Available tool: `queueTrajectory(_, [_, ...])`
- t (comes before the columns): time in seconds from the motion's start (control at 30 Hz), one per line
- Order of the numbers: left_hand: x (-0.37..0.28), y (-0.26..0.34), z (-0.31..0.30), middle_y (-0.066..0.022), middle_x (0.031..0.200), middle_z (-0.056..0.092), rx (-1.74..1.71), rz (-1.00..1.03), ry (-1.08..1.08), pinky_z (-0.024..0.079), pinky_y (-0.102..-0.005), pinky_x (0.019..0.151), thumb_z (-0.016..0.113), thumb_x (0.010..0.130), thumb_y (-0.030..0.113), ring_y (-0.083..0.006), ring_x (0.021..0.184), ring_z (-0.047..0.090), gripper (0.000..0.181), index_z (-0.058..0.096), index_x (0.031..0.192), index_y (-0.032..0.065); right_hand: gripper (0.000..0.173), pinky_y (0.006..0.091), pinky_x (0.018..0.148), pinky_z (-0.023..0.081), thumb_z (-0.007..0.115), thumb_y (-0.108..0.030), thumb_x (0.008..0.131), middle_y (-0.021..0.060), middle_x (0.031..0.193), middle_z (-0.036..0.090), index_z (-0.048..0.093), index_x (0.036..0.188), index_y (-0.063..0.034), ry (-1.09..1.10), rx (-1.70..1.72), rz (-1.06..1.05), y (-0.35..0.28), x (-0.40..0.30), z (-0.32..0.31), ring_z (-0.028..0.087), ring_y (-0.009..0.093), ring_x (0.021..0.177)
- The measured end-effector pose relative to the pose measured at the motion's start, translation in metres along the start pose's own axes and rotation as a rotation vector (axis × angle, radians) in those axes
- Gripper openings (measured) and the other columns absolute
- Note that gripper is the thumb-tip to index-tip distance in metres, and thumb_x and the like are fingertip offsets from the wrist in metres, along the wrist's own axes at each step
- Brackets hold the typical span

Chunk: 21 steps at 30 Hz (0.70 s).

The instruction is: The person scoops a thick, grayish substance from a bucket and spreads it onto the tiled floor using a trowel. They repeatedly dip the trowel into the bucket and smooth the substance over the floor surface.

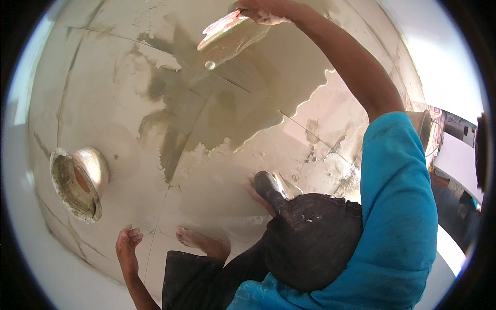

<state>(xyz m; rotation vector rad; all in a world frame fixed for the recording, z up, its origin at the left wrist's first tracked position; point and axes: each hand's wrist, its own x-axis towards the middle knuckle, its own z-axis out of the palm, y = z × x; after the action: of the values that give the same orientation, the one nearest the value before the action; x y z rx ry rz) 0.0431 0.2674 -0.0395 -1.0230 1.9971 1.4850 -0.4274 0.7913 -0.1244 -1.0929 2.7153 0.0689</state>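
Near the top edge, my right hand [263, 9] grips a tilted, wet object [228, 29] with a red and white upper edge. Glare and blur hide its exact kind. Close below it a shiny round drop or bubble [210, 65] shows above wet grey-brown slurry [228, 112] spread on the tile floor [128, 162]. Low on the left, my left hand [130, 244] holds nothing, its fingers loosely bent and apart. A cream bucket [91, 166] with a crusted rim stands beyond that hand. Something reddish shows inside it.
Dark joint lines cross the pale tiles. My bare feet [203, 242] are on the floor near the slurry's lower edge. Another bucket [421, 126] is partly hidden behind my right arm. Pale walls [445, 58] bound the floor; assorted things lie at the far right.
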Motion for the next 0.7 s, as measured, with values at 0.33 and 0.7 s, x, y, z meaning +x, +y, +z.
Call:
queueTrajectory(0.33, [-0.002,0.002,-0.006,-0.0100,0.104,0.062,0.041,-0.052,0.036,0.046,-0.0349,0.088,0.051,0.096,0.052,-0.0197,0.091,0.061,0.060,0.052,0.126,-0.0002,0.035,0.0454,0.089,0.050,0.056,-0.034,0.090,0.0137,0.110,0.069,0.067,0.113,-0.0099,0.359,0.094,1.043,0.092,-0.092,-0.016,0.063,0.034,0.105])
queueTrajectory(0.7, [0.006,0.005,-0.008,-0.0097,0.103,0.064,0.038,-0.052,0.009,0.047,-0.0344,0.085,0.050,0.096,0.052,-0.0189,0.090,0.061,0.061,0.053,0.126,-0.0004,0.047,0.0450,0.086,0.049,0.061,-0.051,0.085,0.0135,0.108,0.069,0.067,0.114,-0.0145,0.197,0.109,0.814,0.170,-0.014,0.027,0.064,0.033,0.099])
